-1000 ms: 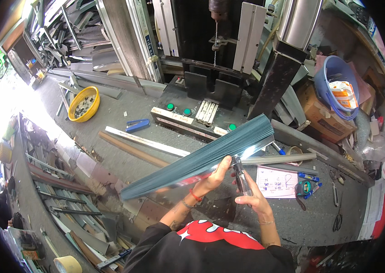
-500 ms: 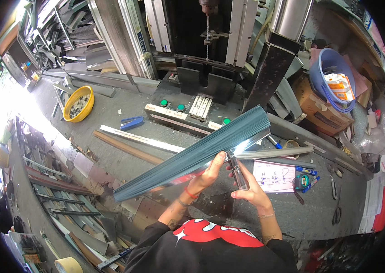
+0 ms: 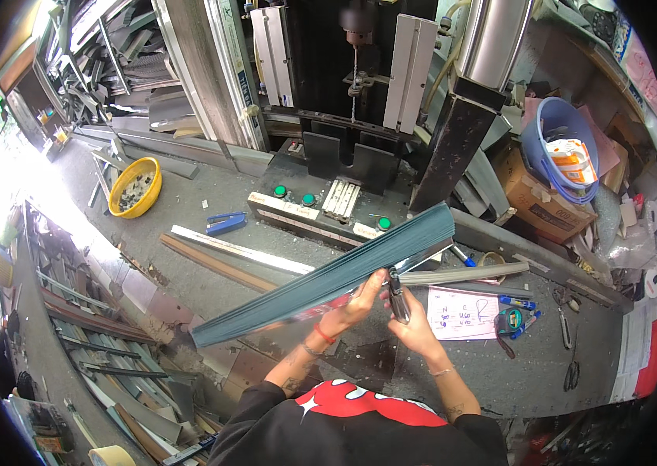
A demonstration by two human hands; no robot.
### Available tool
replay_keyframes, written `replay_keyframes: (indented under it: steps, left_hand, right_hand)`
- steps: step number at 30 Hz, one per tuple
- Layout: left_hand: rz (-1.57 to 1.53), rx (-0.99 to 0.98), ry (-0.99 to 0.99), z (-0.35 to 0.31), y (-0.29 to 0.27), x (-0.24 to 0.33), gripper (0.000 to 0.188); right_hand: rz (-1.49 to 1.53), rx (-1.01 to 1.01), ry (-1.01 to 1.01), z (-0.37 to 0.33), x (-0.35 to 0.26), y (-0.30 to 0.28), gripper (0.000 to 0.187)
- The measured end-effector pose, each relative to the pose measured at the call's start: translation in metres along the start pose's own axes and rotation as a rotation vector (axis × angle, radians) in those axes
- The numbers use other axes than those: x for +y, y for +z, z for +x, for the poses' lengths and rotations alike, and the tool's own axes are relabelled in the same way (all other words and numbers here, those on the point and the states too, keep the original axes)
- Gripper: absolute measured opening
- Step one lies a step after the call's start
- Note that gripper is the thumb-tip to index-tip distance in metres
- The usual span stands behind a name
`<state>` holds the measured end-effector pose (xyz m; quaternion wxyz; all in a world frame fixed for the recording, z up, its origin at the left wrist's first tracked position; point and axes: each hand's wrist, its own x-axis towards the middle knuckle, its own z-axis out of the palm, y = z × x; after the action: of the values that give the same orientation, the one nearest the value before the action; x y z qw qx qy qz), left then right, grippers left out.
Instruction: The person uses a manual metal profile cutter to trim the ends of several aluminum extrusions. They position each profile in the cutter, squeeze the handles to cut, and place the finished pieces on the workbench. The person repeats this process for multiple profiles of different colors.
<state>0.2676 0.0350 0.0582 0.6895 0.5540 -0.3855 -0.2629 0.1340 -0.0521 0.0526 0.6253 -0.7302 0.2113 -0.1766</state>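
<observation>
A long stack of dark green pleated mesh [image 3: 328, 273] lies slantwise across the front of me, above the bench. Its lower side has a shiny silver strip [image 3: 425, 254]. My left hand [image 3: 356, 305] is closed on the lower edge of the stack near its middle. My right hand [image 3: 417, 332] wraps round a silver and black plier-like hand tool [image 3: 398, 298], whose top end meets the stack's lower edge just right of my left fingers. What lies between the tool's jaws is hidden.
Behind the stack stands a drill press [image 3: 356, 39] with green buttons on its base. On the bench [image 3: 189, 186] lie a yellow bowl [image 3: 147, 203], a blue stapler [image 3: 226, 224], metal strips [image 3: 243, 250], a paper sheet [image 3: 464, 330] and a tape measure [image 3: 509, 321]. A blue bucket [image 3: 540, 144] stands right.
My right fingers have closed further round the hand tool, and its handles look closer together. The right end of the mesh stack sits slightly lower in view.
</observation>
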Motion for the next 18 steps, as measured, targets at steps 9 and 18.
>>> replay_keyframes:
  steps: [9,18]
  left_hand:
    - [0.477,0.008,0.181,0.002,-0.018,-0.005,0.026]
    - [0.349,-0.215,-0.026,-0.006,-0.02,-0.022,0.038]
  right_hand:
    - [-0.192,0.154,-0.22,0.037,0.041,0.018,0.028]
    - [-0.221,-0.03,-0.063,-0.008,0.021,0.001,0.038]
